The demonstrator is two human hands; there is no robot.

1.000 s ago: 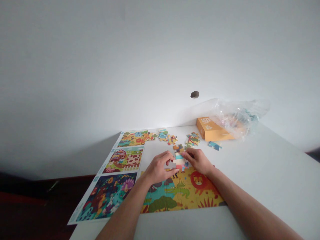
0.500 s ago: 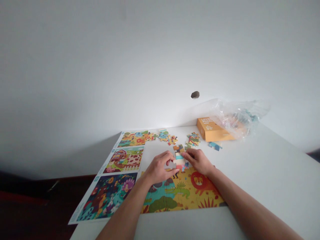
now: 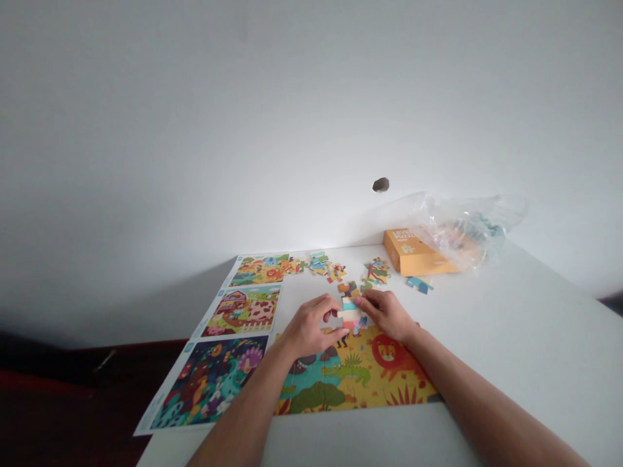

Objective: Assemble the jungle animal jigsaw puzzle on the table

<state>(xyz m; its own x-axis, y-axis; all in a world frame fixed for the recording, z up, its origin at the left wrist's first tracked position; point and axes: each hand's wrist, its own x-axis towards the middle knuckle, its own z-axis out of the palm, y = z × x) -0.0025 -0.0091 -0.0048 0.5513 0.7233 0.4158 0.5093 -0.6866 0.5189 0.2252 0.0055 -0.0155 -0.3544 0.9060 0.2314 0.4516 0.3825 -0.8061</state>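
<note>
Both my hands meet over the far edge of a partly built animal jigsaw [image 3: 360, 376] with a lion and a crocodile on it. My left hand [image 3: 309, 327] and my right hand [image 3: 387, 312] pinch a joined group of puzzle pieces [image 3: 349, 311] between their fingertips, just above the jigsaw's top edge. Another loose piece [image 3: 348, 288] lies right behind the held ones.
Three picture cards [image 3: 243, 310] lie in a column at the left of the white table [image 3: 511, 337]. Several loose pieces [image 3: 327, 266] are scattered at the back, one blue piece [image 3: 418, 284] near an orange box [image 3: 413, 253] under a clear plastic bag [image 3: 467, 227].
</note>
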